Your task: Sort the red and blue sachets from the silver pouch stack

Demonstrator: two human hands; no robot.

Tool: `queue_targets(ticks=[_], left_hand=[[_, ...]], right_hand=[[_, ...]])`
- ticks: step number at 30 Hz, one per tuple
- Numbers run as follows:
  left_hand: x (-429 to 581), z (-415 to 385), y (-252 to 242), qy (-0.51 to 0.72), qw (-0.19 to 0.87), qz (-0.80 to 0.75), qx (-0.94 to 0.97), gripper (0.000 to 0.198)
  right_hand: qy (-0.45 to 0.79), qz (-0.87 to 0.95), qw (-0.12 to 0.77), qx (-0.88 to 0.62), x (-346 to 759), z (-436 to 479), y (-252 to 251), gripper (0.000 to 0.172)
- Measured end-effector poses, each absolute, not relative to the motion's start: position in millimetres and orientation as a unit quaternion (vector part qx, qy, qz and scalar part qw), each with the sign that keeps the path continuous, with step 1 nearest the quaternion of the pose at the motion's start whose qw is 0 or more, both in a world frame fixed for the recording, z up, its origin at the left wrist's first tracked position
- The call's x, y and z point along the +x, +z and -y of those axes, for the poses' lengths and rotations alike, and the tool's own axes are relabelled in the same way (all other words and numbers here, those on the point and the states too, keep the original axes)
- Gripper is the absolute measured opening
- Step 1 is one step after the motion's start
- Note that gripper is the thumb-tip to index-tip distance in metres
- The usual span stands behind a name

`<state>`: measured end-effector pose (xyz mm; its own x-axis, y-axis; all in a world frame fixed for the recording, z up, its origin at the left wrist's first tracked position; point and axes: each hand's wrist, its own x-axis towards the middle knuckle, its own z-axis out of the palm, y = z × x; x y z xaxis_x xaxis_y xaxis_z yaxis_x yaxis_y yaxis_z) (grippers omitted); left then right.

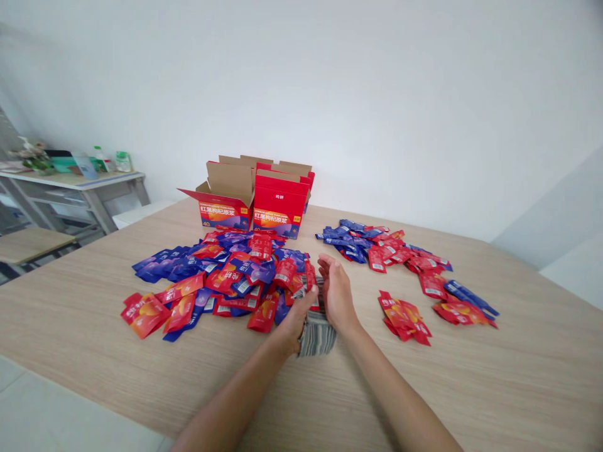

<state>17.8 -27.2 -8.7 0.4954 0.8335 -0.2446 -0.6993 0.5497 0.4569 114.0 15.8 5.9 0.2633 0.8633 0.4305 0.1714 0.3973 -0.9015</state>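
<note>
I sit the clock on the grey-striped bundle (pixel 318 339) between my palms, with twelve pointing straight away from me toward the white wall (pixel 400 94). My left hand (pixel 296 321) grasps the bundle from its nine o'clock side, thumb over the upper part and fingers curled around the edge. My right hand (pixel 338 295) is not clenched; it stands on the three o'clock side, palm turned inward, fingers nearly straight and pointing to twelve. Whether the stripes are the edges of stacked sachets I cannot tell, but a red sachet (pixel 310 276) shows just ahead of my left thumb. From ten to eleven o'clock, close to my left hand, spreads the mixed pile (pixel 230 276) of red and purple-blue sachets, overlapping at all angles on the wood-grain table (pixel 532 376). Behind it, near eleven, the left carton (pixel 223 216) and the right carton (pixel 277 204) stand upright with their flaps raised, and more flaps show behind them. Around one o'clock lie blue sachets (pixel 342 240), with red sachets (pixel 391 248) trailing off toward two. Past two o'clock a dark blue sachet (pixel 471 297) rests against a few red ones, and nearer three a small red stack (pixel 405 317) lies apart. Far off at ten, a side table (pixel 70 182) carries flowers (pixel 32 154) and a green-capped bottle (pixel 100 157).
</note>
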Motion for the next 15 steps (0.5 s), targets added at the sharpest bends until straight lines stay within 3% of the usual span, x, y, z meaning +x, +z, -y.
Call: queue_targets(ticks=[4,5,7,8,15], left_hand=[[-8.9,6.9,6.8,0.455,0.857,-0.221,0.100,0.064],[-15.5,1.6,8.6,0.469,0.846,-0.240,0.085,0.066],[-26.5,-7.6,9.8,0.511,0.816,-0.263,0.065,0.077],[-30.7,-11.4,9.4,0.522,0.805,-0.274,0.065,0.080],[-37.8,-20.3,1.0,0.571,0.791,-0.204,0.084,0.103]], right_hand=[[0.147,0.625,0.564,-0.520,155.2,-31.1,17.8,0.051],[0.124,0.663,0.488,-0.554,171.7,-35.2,21.2,0.048],[0.102,0.680,0.246,-0.683,208.7,-41.0,25.5,0.041],[0.108,0.657,0.192,-0.721,227.7,-42.3,25.8,0.039],[0.134,0.491,-0.008,-0.861,318.2,-35.2,-0.3,0.038]])
